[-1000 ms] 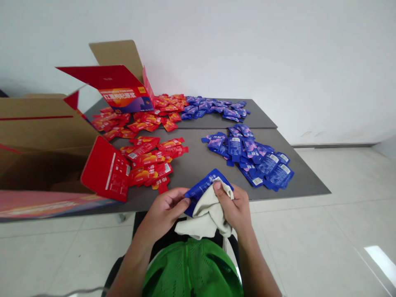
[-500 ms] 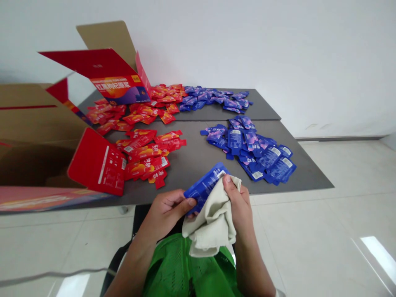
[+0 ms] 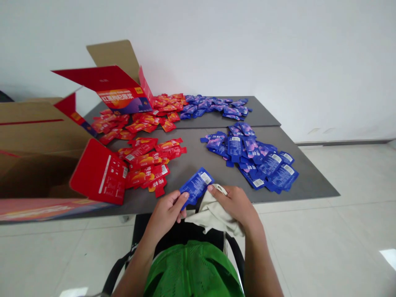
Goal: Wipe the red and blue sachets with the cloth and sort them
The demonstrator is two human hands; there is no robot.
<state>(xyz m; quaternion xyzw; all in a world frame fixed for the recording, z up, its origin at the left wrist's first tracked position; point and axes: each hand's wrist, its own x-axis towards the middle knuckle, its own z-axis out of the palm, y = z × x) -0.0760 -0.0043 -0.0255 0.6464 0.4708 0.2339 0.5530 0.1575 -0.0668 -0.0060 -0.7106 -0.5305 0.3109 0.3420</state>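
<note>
Between thumb and fingers, my left hand [image 3: 168,210] pinches the lower left end of a blue pouch [image 3: 195,187], whose barcode end points up and to the right. My right hand [image 3: 233,203] is closed on a cream cloth [image 3: 213,214] at the pouch's right side, its thumb close to the pouch's edge. The cloth bunches under the right palm and hangs below the pouch; whether it touches the pouch's back is hidden. Both hands are in front of the table's near edge.
Blue pouches [image 3: 253,154] are heaped on the right of the grey table [image 3: 192,154], with more blue pouches [image 3: 213,105] behind. Red pouches [image 3: 148,163] lie left of centre. An open carton [image 3: 99,171] stands at the left, and a second red carton [image 3: 123,99] behind it.
My right hand and the cloth have slid off the pouch's face towards its right side, so more of the pouch shows. My left hand keeps hold of the pouch's lower end.
</note>
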